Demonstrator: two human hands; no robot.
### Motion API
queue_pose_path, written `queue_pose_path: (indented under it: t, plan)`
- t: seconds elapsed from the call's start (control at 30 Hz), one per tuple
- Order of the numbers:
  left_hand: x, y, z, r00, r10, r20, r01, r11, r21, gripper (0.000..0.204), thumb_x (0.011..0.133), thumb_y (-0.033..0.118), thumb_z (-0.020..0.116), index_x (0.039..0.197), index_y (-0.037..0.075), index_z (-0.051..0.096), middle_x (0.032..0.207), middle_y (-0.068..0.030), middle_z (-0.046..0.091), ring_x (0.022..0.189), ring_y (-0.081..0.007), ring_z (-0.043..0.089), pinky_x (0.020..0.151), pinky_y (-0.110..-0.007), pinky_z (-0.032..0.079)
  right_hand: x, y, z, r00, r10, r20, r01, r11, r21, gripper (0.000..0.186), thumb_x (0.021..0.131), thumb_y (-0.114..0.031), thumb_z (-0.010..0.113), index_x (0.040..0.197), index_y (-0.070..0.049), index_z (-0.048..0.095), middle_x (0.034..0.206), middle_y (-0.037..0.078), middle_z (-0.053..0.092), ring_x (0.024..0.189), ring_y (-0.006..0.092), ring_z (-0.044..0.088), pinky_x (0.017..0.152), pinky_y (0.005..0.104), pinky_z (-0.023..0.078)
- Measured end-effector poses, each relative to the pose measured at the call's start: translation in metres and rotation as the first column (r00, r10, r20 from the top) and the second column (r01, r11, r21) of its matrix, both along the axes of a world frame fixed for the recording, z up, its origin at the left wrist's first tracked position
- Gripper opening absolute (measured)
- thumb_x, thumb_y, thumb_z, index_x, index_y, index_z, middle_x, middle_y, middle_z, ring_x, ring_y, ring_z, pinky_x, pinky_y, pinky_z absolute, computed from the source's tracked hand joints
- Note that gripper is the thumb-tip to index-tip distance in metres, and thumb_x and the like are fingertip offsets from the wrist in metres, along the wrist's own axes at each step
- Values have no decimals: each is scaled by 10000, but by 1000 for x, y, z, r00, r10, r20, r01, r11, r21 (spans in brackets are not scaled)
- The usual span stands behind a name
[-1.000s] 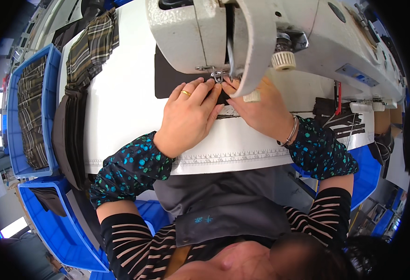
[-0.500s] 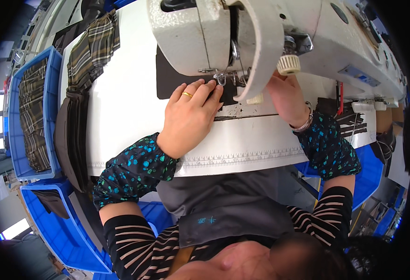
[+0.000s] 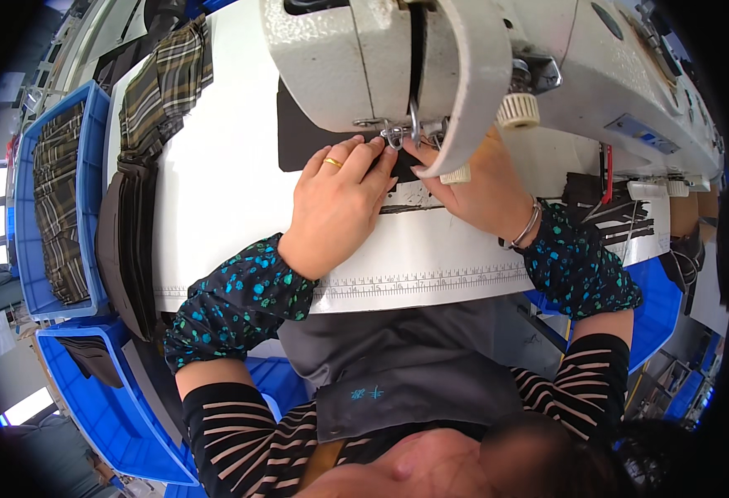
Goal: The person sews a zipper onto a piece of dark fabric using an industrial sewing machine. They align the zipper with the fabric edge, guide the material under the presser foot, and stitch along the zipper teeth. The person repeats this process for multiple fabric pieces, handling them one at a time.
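Note:
A dark brown flat fabric piece lies on the white sewing table under the head of a sewing machine. My left hand, a gold ring on one finger, rests on its near edge with the fingers stretched forward, left of the metal presser foot. From the right, my right hand reaches in beside the presser foot. Its thumb and a fingertip show apart over the dark fabric; the curved machine guard hides part of the other fingers. Beneath the guard sits a cream knob.
Folded plaid fabric and stacked dark pieces line the table's left side. A blue bin holds more plaid; another blue bin stands nearer. Dark scraps and a red-handled tool lie right. A ruler strip borders the front.
My right hand has moved left from behind the machine guard to the presser foot. The dark fabric has shifted very slightly away from me; my left hand stays nearly in place.

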State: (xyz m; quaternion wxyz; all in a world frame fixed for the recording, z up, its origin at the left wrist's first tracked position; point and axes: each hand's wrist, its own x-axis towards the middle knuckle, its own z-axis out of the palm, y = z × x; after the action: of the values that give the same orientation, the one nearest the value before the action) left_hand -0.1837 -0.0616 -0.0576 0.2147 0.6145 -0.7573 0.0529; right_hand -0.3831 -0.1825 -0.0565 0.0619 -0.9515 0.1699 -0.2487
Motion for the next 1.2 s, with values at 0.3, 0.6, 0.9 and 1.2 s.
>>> queue_pose_path:
  t: [0.3, 0.6, 0.9, 1.2]
  plan:
    - [1, -2, 2, 1000, 3, 1, -3, 1000, 10, 338, 917, 190, 742, 1231, 66, 761, 1252, -55, 711, 1195, -263, 653, 1015, -426, 518, 0, -3, -2, 1000, 11, -6, -11, 1000, 11, 122, 777, -141, 748, 823, -30, 729, 947, 81, 709, 1128, 293, 621, 1018, 451, 470]
    - [2, -1, 1, 1000, 8, 1, -8, 1000, 21, 340, 923, 196, 738, 1237, 70, 762, 1263, -54, 713, 1218, -259, 645, 1026, -432, 512, 0, -3, -1, 1000, 24, 7, -25, 998, 54, 93, 757, -110, 732, 780, -23, 708, 908, 95, 683, 1095, 303, 617, 1035, 451, 475]
    - [3, -2, -1, 1000, 6, -6, -5, 1000, 29, 337, 941, 210, 728, 1245, 69, 756, 1285, -58, 709, 1240, -262, 638, 1042, -449, 502, 0, -4, 0, 1000, 25, -12, -24, 998, 61, 90, 766, -114, 730, 768, -30, 700, 887, 91, 668, 1071, 296, 607, 1024, 442, 483]
    - [5, -4, 1, 1000, 7, 18, -8, 1000, 28, 339, 939, 214, 727, 1244, 68, 752, 1286, -60, 704, 1234, -253, 634, 1058, -455, 491, 1, -9, -6, 1000, 14, -8, -14, 997, 70, 96, 804, -147, 735, 792, -59, 698, 896, 90, 669, 1050, 294, 625, 964, 439, 486]
